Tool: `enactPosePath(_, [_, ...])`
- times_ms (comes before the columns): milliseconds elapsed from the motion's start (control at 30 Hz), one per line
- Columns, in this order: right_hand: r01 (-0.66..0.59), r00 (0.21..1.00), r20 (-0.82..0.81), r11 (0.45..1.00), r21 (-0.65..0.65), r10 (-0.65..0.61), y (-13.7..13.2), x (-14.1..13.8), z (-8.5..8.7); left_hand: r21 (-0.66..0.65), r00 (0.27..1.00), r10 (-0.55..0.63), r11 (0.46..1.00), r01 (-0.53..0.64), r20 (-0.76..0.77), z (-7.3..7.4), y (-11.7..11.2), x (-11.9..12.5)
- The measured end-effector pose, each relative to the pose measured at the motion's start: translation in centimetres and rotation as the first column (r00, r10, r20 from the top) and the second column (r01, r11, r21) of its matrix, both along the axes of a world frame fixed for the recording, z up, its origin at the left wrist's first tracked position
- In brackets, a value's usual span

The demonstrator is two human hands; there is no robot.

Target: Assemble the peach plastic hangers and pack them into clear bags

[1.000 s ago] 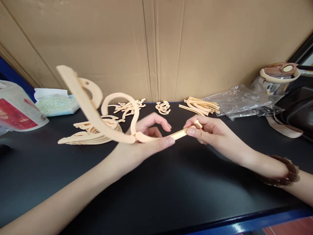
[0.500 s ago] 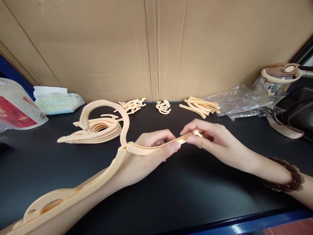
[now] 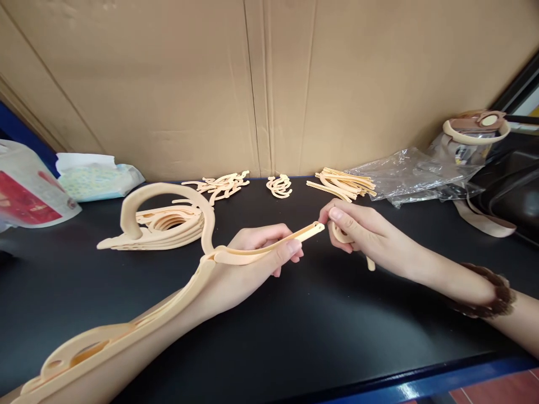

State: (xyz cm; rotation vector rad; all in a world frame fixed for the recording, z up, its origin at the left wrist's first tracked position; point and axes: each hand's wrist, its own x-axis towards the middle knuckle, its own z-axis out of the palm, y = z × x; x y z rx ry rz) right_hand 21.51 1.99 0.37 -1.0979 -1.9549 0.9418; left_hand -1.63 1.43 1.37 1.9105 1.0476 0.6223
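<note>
A beige folding clothes hanger (image 3: pixel 168 314) lies across my left forearm, its big curved hook standing up at the middle joint. My left hand (image 3: pixel 265 252) is closed on the hanger's right arm, thumb on top, with the narrow free end sticking out to the right. Just beyond that end, my right hand (image 3: pixel 357 230) pinches a small curved beige hanger piece (image 3: pixel 342 234). Part of this piece is hidden by the fingers, and a thin end pokes out below the hand. A small gap shows between the right fingers and the hanger's tip.
Stacked beige hangers (image 3: pixel 168 227) lie at left. Along the cardboard wall (image 3: pixel 168 84) are piles of small hooked pieces (image 3: pixel 227 184), curved pieces (image 3: pixel 278 185) and long arms (image 3: pixel 345 182). Clear plastic bags (image 3: pixel 412 174), a bottle (image 3: pixel 471 137), a tissue pack (image 3: pixel 99 177) and a white-red package (image 3: pixel 36 185) stand around.
My right hand has drawn slightly away from the hanger's end and turned the small piece, so its curved part and lower end now show. My left hand keeps its grip.
</note>
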Motion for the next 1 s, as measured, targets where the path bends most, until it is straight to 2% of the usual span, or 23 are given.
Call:
enactPosePath(133, [-0.019,0.997,0.076,0.999,0.04,0.016,-0.01,0.3,0.13,0.012,1.0,-0.006,1.0,0.006,0.007,-0.07,-0.01,0.02])
enactPosePath(300, [-0.086,0.94,0.341,0.973,0.215,0.008,-0.14,0.44,0.54,0.031,1.0,0.001,1.0,-0.001,0.007,-0.13,0.16,-0.16])
enactPosePath(733, [-0.074,0.879,0.464,0.927,0.368,-0.114,-0.72,0.03,0.62,0.022,1.0,-0.005,1.0,0.005,-0.005,-0.42,0.28,-0.31])
enactPosePath(833, [-0.085,0.861,0.48,0.883,0.461,-0.168,-0.82,0.01,0.37,0.003,1.0,-0.019,1.0,0.019,0.0,-0.54,0.31,-0.27])
enactPosePath(1000, [-0.087,0.797,0.505,0.766,0.637,-0.33,-0.91,-0.07,0.14,-0.004,1.0,-0.023,1.0,0.023,0.011,-0.7,0.3,-0.34])
